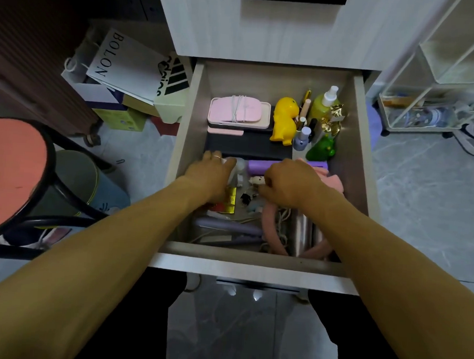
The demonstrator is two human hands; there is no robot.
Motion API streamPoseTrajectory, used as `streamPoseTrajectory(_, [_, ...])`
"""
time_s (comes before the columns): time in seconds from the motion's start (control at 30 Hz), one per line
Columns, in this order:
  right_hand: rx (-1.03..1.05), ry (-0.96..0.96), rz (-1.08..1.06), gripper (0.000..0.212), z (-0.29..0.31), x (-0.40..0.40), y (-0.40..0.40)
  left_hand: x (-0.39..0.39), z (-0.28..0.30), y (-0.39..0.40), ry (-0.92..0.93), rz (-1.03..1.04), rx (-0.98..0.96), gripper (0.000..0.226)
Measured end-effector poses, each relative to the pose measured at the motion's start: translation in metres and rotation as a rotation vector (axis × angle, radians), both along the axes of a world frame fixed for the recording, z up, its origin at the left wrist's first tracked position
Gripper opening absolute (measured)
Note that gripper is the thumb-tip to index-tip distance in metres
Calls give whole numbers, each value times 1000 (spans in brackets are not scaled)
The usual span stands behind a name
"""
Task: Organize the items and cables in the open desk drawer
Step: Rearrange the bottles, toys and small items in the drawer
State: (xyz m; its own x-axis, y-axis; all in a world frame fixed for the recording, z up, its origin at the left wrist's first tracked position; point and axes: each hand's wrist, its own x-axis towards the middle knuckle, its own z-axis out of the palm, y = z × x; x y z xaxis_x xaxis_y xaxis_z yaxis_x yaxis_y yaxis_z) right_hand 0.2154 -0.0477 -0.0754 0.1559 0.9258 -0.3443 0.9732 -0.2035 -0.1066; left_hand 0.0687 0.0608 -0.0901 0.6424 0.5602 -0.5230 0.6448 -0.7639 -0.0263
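Mid-sort, both hands worked the drawer middle: the left hand curled on something white, the right hand pinching small clutter, cables awaiting gathering at the front.

Grey marble floor; red stool; clear shelf unit.

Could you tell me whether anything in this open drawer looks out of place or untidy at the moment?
Yes. The near end of the drawer is a jumble: cords lie tangled around a pink headband beside a metal bottle. The far end, with the yellow duck toy, looks orderly.
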Motion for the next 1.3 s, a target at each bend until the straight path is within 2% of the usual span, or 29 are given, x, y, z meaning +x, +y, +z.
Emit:
streamPoseTrajectory(0.1, [-29, -31, -21, 23, -3, -8, 13, 4, -5, 3, 48, 35, -32, 73])
streamPoseTrajectory(0.2, [-98, -86, 3, 32, -10, -10, 21, 0, -6, 1, 97, -36, 13, 65])
streamPoseTrajectory(0.33, [-53, 51, 70, 38, -28, -4, 17, -5, 8, 3, 57, -107, 76, 58])
streamPoseTrajectory(0.43, [23, 74, 162, 39, -38, -3, 15, -7, 16, -2, -5, -94, 50, 55])
streamPoseTrajectory(0.5, [46, 57, 256, 51, -41, -7, 19, -11, 18, -9, 4, -88, 10, 60])
streamPoseTrajectory(0.57, [-16, 51, 328, 65, -41, -13, 24, -18, 16, -16, 14, -96, -6, 61])
streamPoseTrajectory(0.63, [-75, 36, 365, 69, -43, -18, 26, -26, 12, -25, 5, -119, 7, 57])
streamPoseTrajectory(0.73, [-119, 6, 352, 64, -42, -18, 26, -33, 10, -31, 7, -180, 42, 47])
streamPoseTrajectory(0.83, [-233, -29, 319, 47, -36, -18, 22, -34, 17, -30, 18, -170, 22, 40])
streamPoseTrajectory(1.07, [-288, -53, 312, 20, -18, -23, 5, -28, 35, -30, 141, -93, -152, 37])
streamPoseTrajectory(1.2, [-214, -18, 289, 28, -20, -17, 4, -17, 28, -17, 85, 75, -288, 26])
streamPoseTrajectory(1.3, [-67, -5, 235, 36, -28, -9, -7, -3, 15, -4, 32, 222, -313, 45])
